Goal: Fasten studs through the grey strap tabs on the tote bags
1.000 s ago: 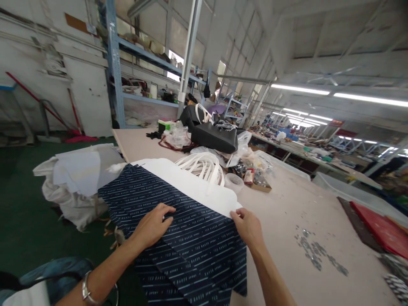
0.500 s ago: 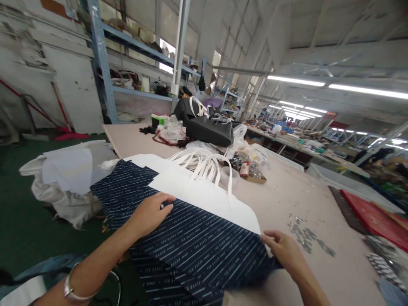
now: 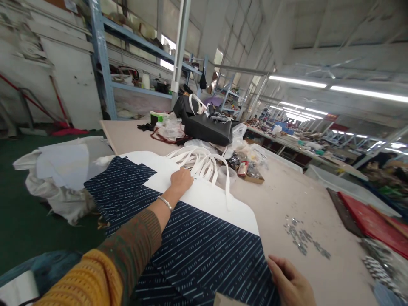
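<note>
Navy fabric pieces (image 3: 207, 242) with slanted white lettering lie in a stack at the near edge of the table. White panels (image 3: 216, 199) with rounded corners lie along their far side, and several white strap handles (image 3: 212, 170) stand up from them. My left hand (image 3: 181, 180) is closed over the white panel, close to the strap ends; its fingertips are hidden, so what it grips cannot be seen. At the right edge of the top navy piece, my right hand (image 3: 290, 278) pinches the fabric between thumb and fingers.
Black bags (image 3: 208, 127) and clear plastic bags are heaped at the back of the table (image 3: 277, 199). Small metal pieces (image 3: 301, 236) lie scattered on the right, short of a red sheet (image 3: 372, 221). A white sack (image 3: 60, 182) stands left of the table.
My left hand has moved forward from the navy fabric onto the white panel and closed. My right hand has slid down the fabric's right edge, and the lifted, blurred corner now lies flatter.
</note>
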`<move>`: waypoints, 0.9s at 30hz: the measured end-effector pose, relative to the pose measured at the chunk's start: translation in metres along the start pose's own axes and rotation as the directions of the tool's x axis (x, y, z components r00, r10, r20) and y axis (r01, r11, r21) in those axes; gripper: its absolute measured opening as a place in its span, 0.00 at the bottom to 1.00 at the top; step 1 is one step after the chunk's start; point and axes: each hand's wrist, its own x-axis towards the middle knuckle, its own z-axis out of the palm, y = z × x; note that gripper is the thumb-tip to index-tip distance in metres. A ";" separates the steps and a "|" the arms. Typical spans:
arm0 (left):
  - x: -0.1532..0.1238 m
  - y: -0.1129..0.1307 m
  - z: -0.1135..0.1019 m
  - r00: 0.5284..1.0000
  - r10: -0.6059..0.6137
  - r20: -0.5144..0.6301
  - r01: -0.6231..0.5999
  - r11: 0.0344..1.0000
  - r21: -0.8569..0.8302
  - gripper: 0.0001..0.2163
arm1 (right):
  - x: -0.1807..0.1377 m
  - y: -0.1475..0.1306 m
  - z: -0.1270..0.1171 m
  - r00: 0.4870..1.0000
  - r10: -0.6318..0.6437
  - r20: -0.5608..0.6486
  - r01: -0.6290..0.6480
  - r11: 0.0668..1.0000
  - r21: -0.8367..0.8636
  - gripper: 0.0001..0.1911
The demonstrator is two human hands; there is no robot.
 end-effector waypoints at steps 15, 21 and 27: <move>-0.101 0.052 0.006 0.758 0.574 0.309 -0.492 0.815 -0.307 0.05 | -0.057 0.004 -0.052 0.985 -0.119 -0.123 0.125 0.991 0.040 0.22; -0.138 0.079 0.012 0.668 0.656 0.351 -0.596 0.754 -0.276 0.08 | -0.088 0.024 -0.027 0.997 -0.047 0.064 0.048 0.999 -0.009 0.15; -0.164 0.113 0.023 0.434 0.771 0.465 -0.748 0.596 -0.291 0.12 | -0.104 0.039 -0.016 0.993 0.048 0.105 -0.040 0.997 -0.073 0.16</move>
